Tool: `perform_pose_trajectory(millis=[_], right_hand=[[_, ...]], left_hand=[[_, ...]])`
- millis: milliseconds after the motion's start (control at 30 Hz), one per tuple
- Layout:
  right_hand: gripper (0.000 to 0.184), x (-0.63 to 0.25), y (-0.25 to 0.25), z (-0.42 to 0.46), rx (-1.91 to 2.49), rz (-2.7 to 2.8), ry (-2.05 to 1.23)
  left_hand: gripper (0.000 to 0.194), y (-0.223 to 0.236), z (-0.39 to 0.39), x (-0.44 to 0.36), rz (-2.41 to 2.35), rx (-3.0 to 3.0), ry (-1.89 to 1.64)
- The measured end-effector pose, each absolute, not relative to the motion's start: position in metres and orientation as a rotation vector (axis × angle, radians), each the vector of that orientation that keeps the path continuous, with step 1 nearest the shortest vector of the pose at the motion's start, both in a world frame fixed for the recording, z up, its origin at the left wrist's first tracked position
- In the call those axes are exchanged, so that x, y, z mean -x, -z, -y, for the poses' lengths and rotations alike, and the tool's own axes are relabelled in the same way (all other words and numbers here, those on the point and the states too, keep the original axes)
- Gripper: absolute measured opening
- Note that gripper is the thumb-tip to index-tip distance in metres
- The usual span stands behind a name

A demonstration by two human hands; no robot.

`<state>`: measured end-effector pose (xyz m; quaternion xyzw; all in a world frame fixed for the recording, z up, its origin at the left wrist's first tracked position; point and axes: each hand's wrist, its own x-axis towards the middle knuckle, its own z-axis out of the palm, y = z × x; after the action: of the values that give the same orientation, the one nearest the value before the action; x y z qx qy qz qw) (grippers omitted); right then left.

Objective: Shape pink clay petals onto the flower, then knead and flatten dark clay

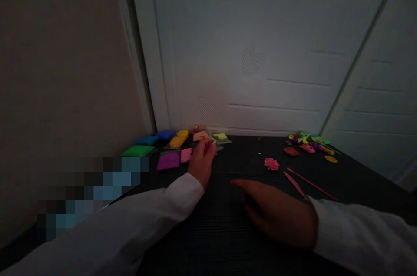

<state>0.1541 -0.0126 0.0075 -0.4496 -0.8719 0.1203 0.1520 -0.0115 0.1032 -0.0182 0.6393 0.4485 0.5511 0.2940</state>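
Observation:
My left hand (202,161) reaches in among the clay packets at the back of the dark table. Its fingers are closed at the edge of a clear plastic packet (219,148), with a pale green bit at the fingertips; the grip is partly hidden. Close by lie a pink packet (186,155), a peach packet (200,136) and a yellow packet (220,136). Low over the table, my right hand (276,213) has its fingers apart and nothing visible in them. Beyond it sits a pink clay flower (271,164), beside two pink modelling tools, a knife (295,184) and a thin stick (311,183).
Purple (168,161), green (138,151), blue (166,134) and orange (178,141) packets line the left. At the back right are several coloured clay pieces (308,148), a red-brown piece (291,151) and a yellow leaf shape (331,159). A white panel (247,93) rises behind the table.

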Motion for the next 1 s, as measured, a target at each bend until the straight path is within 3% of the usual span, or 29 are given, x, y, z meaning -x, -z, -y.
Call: perform_pose_trajectory(millis=[200, 633, 767, 900, 1000], right_hand=[[0.06, -0.163, -0.003, -0.024, 1.197, 2.611, 0.018], [0.063, -0.18, 0.005, -0.016, 1.193, 2.564, -0.104], [0.061, -0.18, -0.001, -0.009, 1.229, 2.549, -0.111], [0.062, -0.179, -0.008, -0.007, 1.263, 2.613, -0.184], [0.065, -0.179, -0.003, -0.01, 1.279, 2.566, -0.188]], left_hand=[[0.033, 0.02, -0.105, 0.01, -1.161, -1.748, -1.429], [0.034, 0.014, -0.095, 0.007, -1.213, -1.82, -1.301], [0.029, 0.014, -0.084, 0.006, -1.189, -2.027, -1.104], [0.019, 0.01, -0.067, 0.004, -0.989, -2.32, -0.692], [0.024, 0.006, -0.062, 0.003, -0.887, -2.46, -0.52]])
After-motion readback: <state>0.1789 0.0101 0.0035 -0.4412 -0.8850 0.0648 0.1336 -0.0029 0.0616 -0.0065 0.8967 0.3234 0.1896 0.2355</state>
